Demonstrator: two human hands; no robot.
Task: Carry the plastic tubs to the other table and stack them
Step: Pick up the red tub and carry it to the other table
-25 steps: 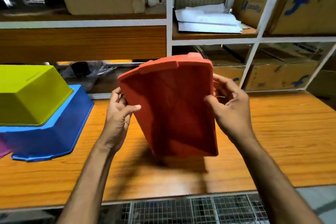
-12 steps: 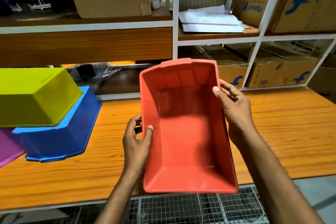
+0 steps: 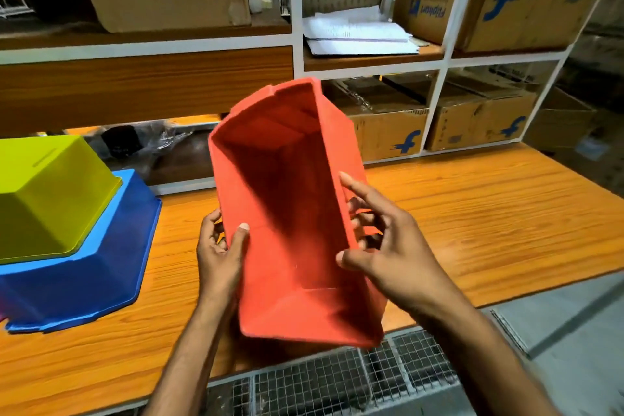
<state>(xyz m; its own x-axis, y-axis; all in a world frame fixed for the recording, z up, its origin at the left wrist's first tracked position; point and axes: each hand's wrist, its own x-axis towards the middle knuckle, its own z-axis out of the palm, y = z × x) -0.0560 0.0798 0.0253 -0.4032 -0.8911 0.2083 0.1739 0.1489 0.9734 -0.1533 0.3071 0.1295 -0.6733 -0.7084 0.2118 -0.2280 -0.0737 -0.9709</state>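
Table (image 3: 489,219): orange wood, shelves (image 3: 296,10) behind | left hand (image 3: 216,257), right hand (image 3: 395,253): fingers (image 3: 351,184) grip red tub (image 3: 293,213)

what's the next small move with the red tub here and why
Probably tip the red tub over, mouth down. The left hand and right hand hold its side walls, with its open mouth facing the camera. At left on the table, the green tub sits upside down over the blue tub, so it likely must match them to stack.
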